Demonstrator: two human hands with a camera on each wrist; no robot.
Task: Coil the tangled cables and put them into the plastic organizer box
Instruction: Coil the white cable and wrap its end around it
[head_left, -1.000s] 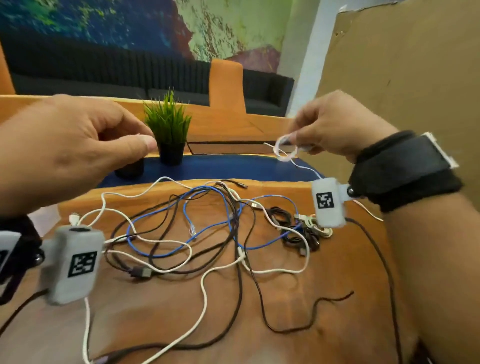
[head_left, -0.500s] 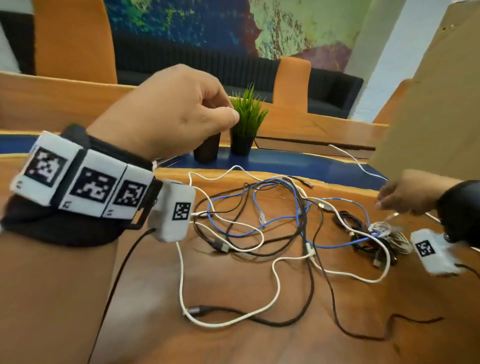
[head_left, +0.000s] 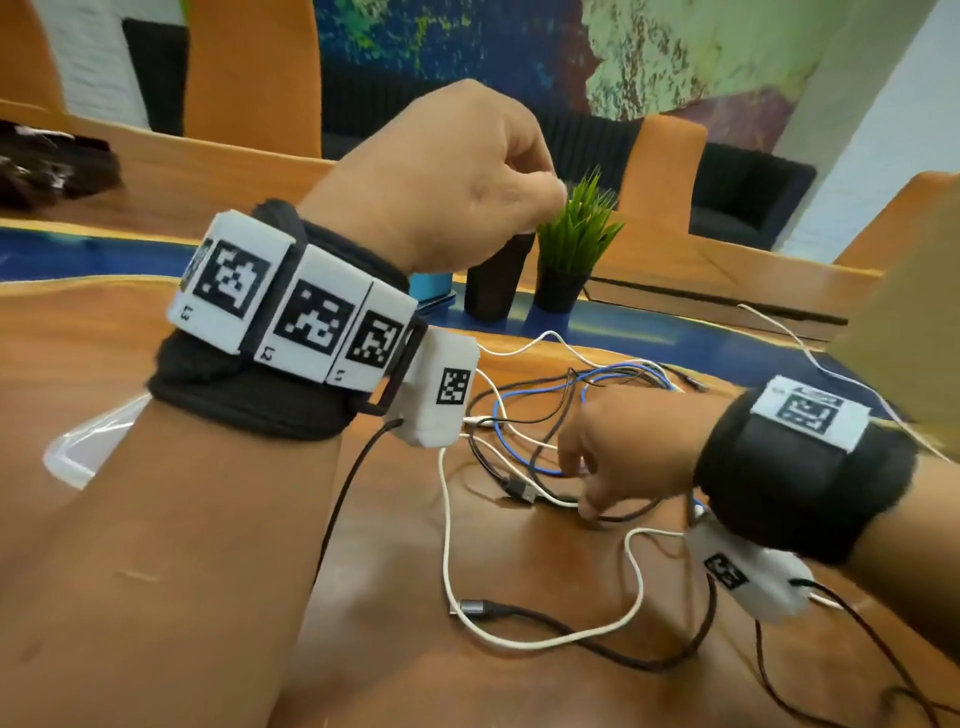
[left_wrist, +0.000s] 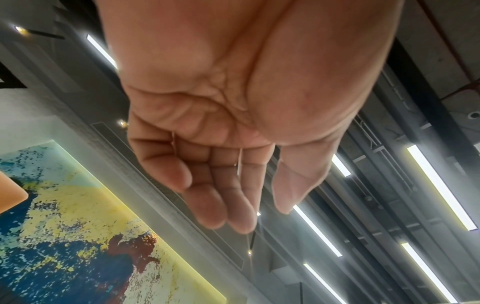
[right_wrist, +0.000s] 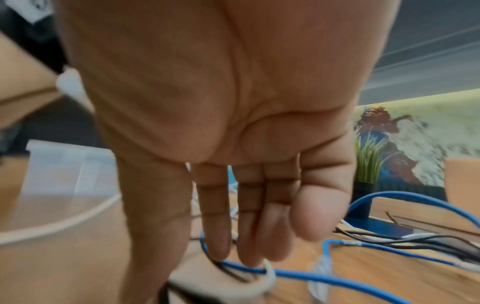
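Note:
A tangle of cables lies on the wooden table (head_left: 260, 597): a white cable (head_left: 445, 519), a blue cable (head_left: 496, 415) and a black cable (head_left: 571, 631) cross one another. My right hand (head_left: 584, 493) is down in the middle of the tangle. In the right wrist view the right hand (right_wrist: 233, 259) has straight fingers touching the blue cable (right_wrist: 324, 277) and a white cable (right_wrist: 270, 275); the picture is blurred. My left hand (head_left: 550, 195) is raised above the table. The left wrist view shows the left hand (left_wrist: 259, 218) relaxed and holding nothing. The clear plastic organizer box (head_left: 67, 447) sits at the left, mostly behind my left forearm.
A small green plant (head_left: 571, 244) and a dark cylinder (head_left: 493, 280) stand at the table's far side by a blue strip. A brown cardboard sheet (head_left: 914, 322) rises at the right. Thin white cable (head_left: 789, 338) trails toward it.
My right hand has come down from holding a small white coil in the air and moved left into the tangle. My left hand has risen, and the view has turned left.

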